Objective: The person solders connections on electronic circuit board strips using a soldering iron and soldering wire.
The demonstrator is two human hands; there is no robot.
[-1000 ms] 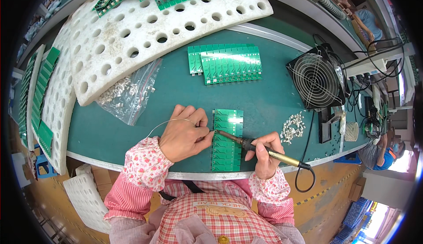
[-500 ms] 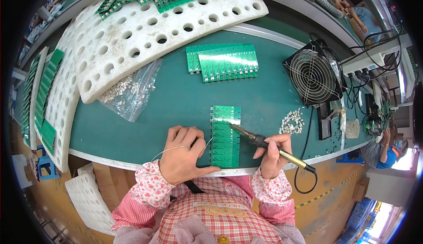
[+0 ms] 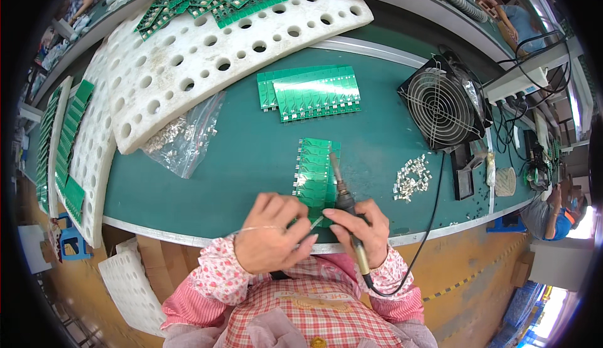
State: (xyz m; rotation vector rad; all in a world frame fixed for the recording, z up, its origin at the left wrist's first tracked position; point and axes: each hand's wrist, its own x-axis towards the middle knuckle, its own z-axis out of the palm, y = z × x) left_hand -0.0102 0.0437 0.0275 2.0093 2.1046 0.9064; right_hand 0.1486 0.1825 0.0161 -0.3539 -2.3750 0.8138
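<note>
A green circuit board (image 3: 312, 175) lies in front of me near the table's front edge, with pins along its left side. My right hand (image 3: 370, 232) is closed around a soldering iron (image 3: 347, 203); its metal tip points away from me, over the board's right side. My left hand (image 3: 270, 232) is at the board's near left corner, fingers curled on thin solder wire (image 3: 254, 227) that trails out to the left. Thumb and fingers of both hands come close together over the near end of the board, where a small pale strip shows between them.
Two more boards (image 3: 317, 97) overlap farther back. A fan (image 3: 440, 106) stands at right, beside a pile of small white connectors (image 3: 412, 178). At left are a bag of connectors (image 3: 185, 137) and a white perforated foam slab (image 3: 207, 53) bearing several boards. The iron's cord (image 3: 433, 216) loops right.
My right hand has moved left and turned the iron from slanting leftward to pointing nearly straight away. My left hand has shifted toward it, and the board has tilted slightly.
</note>
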